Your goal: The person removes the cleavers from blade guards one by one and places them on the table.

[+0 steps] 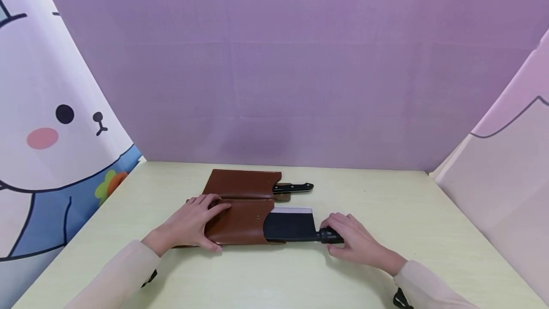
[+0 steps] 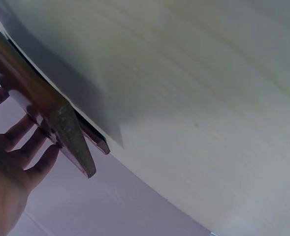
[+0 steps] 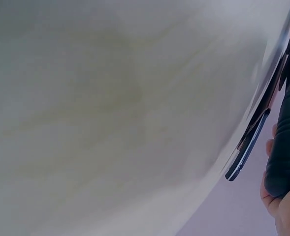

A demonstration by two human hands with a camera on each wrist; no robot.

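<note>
A black-bladed cleaver (image 1: 291, 225) lies partly inside a brown leather sheath (image 1: 246, 230), its silver edge toward the back. My left hand (image 1: 190, 223) holds the sheath's left part, fingers spread over the far side and thumb at the near edge. In the left wrist view, the fingertips touch the sheath (image 2: 71, 130). My right hand (image 1: 353, 240) grips the cleaver's black handle (image 1: 329, 236). The right wrist view shows the handle (image 3: 287, 142) in the curled fingers. Most of the blade outside the sheath is visible; the rest is hidden within.
Behind lies another brown sheath (image 1: 244, 184) with a black riveted knife handle (image 1: 296, 187) sticking out to the right. Both sheaths are on a pale wooden table (image 1: 407, 209). A purple cloth wall (image 1: 274, 85) stands at the back, with printed cartoon panels (image 1: 64, 156) at the sides.
</note>
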